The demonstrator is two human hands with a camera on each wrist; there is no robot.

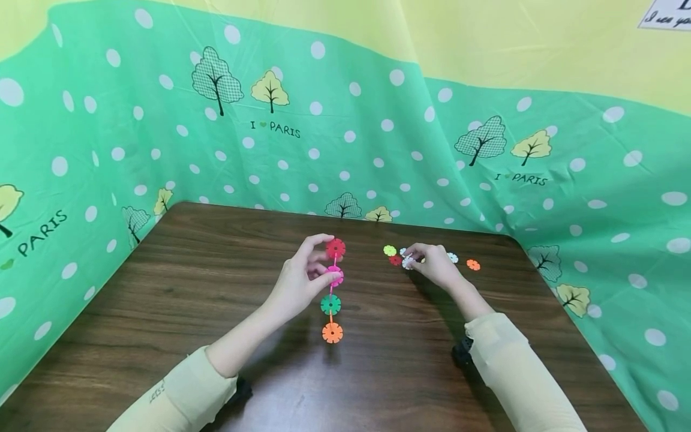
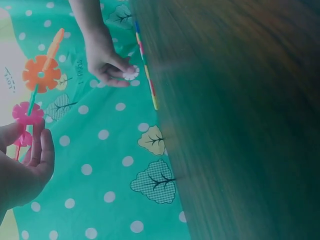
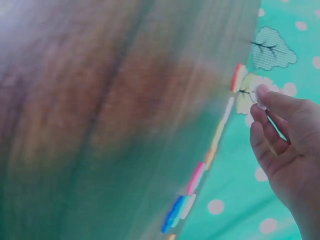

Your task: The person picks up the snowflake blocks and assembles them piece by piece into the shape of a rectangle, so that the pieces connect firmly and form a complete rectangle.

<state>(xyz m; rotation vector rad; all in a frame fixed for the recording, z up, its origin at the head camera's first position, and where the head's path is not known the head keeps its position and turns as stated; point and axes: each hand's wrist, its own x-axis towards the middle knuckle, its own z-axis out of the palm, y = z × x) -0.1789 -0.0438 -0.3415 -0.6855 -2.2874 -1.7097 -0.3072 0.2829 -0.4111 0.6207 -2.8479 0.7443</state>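
Running from 12 o'clock to 6 o'clock in my head view, a chain of notched plastic flower-shaped discs, with a pink disc (image 1: 335, 276) below the red disc (image 1: 335, 248) at its top, a green disc (image 1: 331, 305) lower down and an orange disc (image 1: 332, 333) at its foot, stands beside the left hand (image 1: 299, 273). More discs show edge-on between these. I have that hand at the chain's 9 o'clock, narrow, holding its upper part with the thumb at the pink disc.

From the chain's upper half, a white notched plastic disc (image 1: 408, 263) lies at about 3 o'clock, well apart. The right hand (image 1: 436, 267) is far nearer to it and pinches it between thumb and fingertips; both wrist views show me this disc lifted off the surface. I cannot tell exactly how the chain tilts in depth.

Loose discs surround the right hand: a yellow-green one (image 1: 389, 250) and a dark red one (image 1: 395, 260) toward 9 o'clock, an orange one (image 1: 473, 264) at 3 o'clock. They lie on a dark brown wood-grain desk (image 1: 189, 288). Beyond, from 9 through 12 to 3 o'clock, hangs a green cloth (image 1: 345, 159) with white dots, printed trees and a yellow upper band.
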